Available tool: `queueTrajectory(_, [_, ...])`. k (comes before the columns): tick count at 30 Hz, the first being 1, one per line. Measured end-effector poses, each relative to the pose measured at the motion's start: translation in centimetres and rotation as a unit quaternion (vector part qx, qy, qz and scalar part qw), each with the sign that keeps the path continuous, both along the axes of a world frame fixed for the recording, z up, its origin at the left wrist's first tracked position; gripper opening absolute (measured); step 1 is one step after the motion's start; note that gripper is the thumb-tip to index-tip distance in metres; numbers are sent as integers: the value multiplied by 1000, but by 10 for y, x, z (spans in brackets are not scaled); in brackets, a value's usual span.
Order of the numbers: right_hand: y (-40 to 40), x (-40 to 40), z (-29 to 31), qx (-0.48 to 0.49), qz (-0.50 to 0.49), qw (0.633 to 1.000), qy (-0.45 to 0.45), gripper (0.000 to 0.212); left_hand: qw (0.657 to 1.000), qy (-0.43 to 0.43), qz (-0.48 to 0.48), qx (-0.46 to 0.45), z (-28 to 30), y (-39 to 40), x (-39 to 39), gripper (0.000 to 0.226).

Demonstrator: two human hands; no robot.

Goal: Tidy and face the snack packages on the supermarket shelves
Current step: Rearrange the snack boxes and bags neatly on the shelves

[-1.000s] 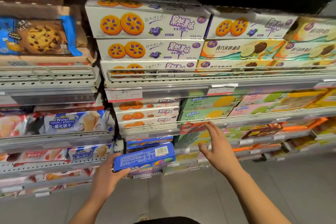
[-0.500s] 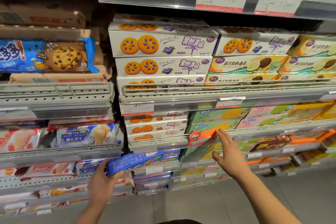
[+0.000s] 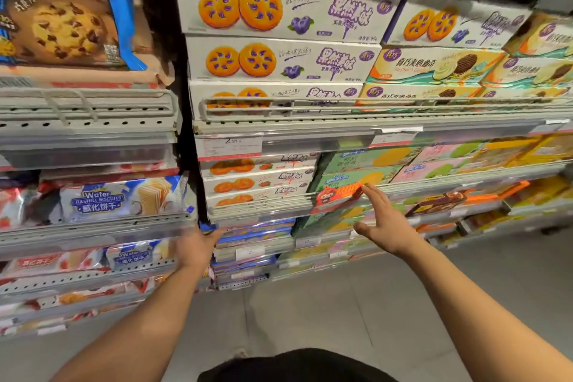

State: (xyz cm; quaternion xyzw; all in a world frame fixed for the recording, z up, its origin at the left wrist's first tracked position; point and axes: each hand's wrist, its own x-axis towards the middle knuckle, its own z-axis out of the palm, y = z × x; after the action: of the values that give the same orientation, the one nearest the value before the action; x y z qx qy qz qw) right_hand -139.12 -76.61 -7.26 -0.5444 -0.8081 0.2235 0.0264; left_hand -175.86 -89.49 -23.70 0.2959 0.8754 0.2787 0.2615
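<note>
Your left hand (image 3: 198, 246) was blurred, down at the blue boxes (image 3: 257, 231). It seemed to have a blue box end at the fingertips, pushing it into the stack, but can't tell for sure whether the fingers gripped it or just pressed. Your right hand (image 3: 387, 223) was held out flat, fingers straight and spread, holding nothing. Its fingertips sat just beside the red-orange pack (image 3: 339, 195), which lay tilted across the shelf lip, out of line w/ the green boxes (image 3: 362, 169) behind it.

Progress, as a judgement: roughly mid-job. The shelf above your hands looked done. Blueberry boxes (image 3: 279, 59) were stacked square, fronts out, and the strawberry boxes (image 3: 257, 183) just left of your right hand were also neat. Left to do: seat the blue box, straighten that red-orange pack, and fix the dark choc pack (image 3: 440, 198) lying skewed to the right of your right hand. The wafer bags (image 3: 121, 198) above your left hand looked a bit loose too.

Counts, visible fronts only:
- Blueberry boxes: 3 in the near stack, plus 1 in the next column.
- Strawberry boxes: 3.
- Green boxes: 2 clear.
- Red-orange packs: 1.
- Dark choc packs: 1.
- Blue boxes: too blurred to count.
</note>
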Motion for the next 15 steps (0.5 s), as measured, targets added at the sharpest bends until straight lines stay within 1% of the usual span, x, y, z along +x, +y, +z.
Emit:
queueTrajectory(2, [2, -3, 1, -7, -3, 1000, 2, 92, 999, -34, -9, -6, 6, 11, 2, 67])
queueTrajectory(5, [5, -7, 2, -15, -9, 1000, 7, 93, 997, -83, 0, 2, -2, 24, 1, 60])
queueTrajectory(7, [5, -8, 1, -22, -13, 999, 20, 93, 993, -113, 20, 4, -13, 27, -2, 62])
queueTrajectory(10, [4, -8, -3, -21, -15, 999, 38, 92, 993, -115, 18, -7, -27, 26, -7, 72])
queueTrajectory(15, [3, -8, -2, -24, -34, 998, 55, 90, 986, -157, -27, 36, -20, 27, -14, 66])
